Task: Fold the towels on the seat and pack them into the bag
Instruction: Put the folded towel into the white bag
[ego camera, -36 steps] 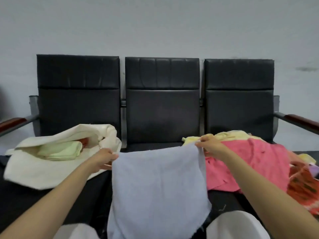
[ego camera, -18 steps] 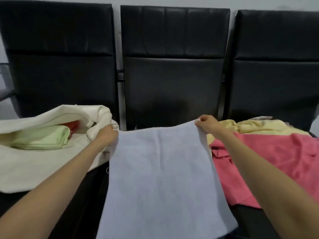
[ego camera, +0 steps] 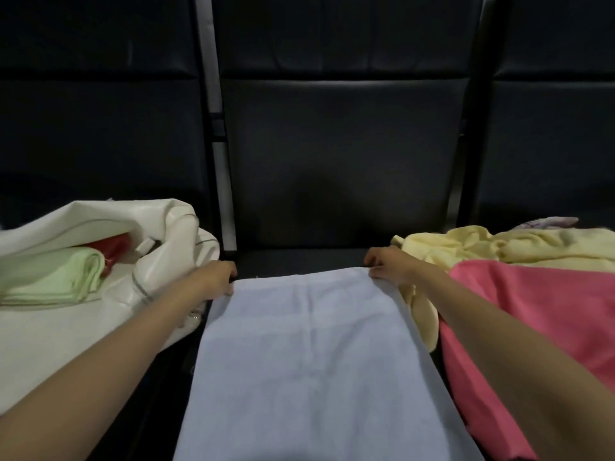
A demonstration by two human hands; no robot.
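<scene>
Head view, change first. A sec ago the pale blue-grey terry towel point(ego camera: 309, 354) hung in the air btwn both hands. Now it lies flat and smooth on the middle black padded seat point(ego camera: 299, 257), w/ its near end running out of frame at 6 o'clock. The left hand point(ego camera: 216, 277) grips the far corner at approx 10 o'clock of the towel, and the right hand point(ego camera: 386, 266) grips the far corner at 2 o'clock. Fingers of both are curled on the cloth edge.

For the task, imo: spreading is done and folding of this one is not yet begun. A likely next move is bringing the far edge over toward the near one.

Containers: one only, a cream soft-sided bag point(ego camera: 166, 227). It lies slumped on the seat at 9 o'clock of the towel, mouth gaping open. Inside is a folded light-green towel point(ego camera: 56, 277). Behind that, at its 1 o'clock, is sth red point(ego camera: 113, 244), mostly hidden, so I can't tell what it is. At least one towel looks packed.

At 3 o'clock of the blue-grey towel is the unfolded pile. It's a crumpled pale-yellow towel point(ego camera: 499, 244) just beside the towel's edge, w/ a pink towel point(ego camera: 549, 311) in front of it. Both are left to fold.
</scene>
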